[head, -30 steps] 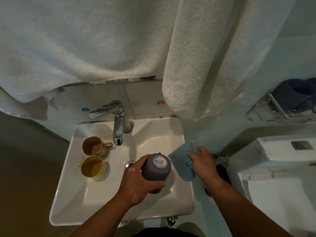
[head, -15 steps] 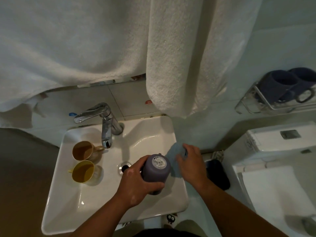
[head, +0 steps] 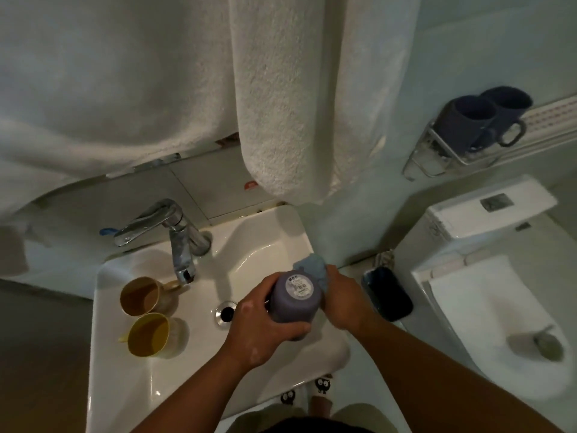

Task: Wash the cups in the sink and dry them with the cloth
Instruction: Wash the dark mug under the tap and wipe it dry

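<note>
Left grip (head: 262, 326) wraps my purple cup (head: 295, 303), held bottom-up over the sink (head: 125, 385); right grip (head: 342, 300) clamps the blue cloth (head: 312, 267) against its side. Two cups (head: 146, 314) sit inside.

Cup (head: 295, 300) base label print illegible
</note>
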A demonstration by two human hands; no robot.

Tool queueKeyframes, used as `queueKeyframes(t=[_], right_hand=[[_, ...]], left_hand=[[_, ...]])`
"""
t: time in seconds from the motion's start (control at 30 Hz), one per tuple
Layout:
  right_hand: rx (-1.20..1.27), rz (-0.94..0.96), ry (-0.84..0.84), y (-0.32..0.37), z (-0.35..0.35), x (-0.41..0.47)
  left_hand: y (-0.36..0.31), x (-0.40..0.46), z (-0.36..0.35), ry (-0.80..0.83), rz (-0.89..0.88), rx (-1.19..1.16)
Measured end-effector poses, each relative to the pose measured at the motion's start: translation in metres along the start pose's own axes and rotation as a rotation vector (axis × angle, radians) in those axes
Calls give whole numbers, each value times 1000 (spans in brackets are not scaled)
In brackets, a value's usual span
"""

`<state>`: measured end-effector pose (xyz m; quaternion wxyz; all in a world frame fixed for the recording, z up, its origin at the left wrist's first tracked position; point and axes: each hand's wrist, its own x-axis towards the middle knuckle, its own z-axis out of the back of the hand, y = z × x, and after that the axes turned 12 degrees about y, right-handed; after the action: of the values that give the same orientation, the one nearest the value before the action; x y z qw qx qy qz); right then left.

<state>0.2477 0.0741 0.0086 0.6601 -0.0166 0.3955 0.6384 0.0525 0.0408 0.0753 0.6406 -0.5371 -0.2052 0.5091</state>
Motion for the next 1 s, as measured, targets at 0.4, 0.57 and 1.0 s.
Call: queueKeyframes(t=[0.4, 0.57, 1.0], right_hand=[[223, 342, -113, 37, 94, -137], [479, 293, -387, 35, 119, -147], [1184, 349, -568, -50, 164, -160]], left_hand=[[-43, 39, 22, 299, -318, 198], [-97, 52, 23, 353, -465, 122], [-184, 117, -67, 321, -360, -233]])
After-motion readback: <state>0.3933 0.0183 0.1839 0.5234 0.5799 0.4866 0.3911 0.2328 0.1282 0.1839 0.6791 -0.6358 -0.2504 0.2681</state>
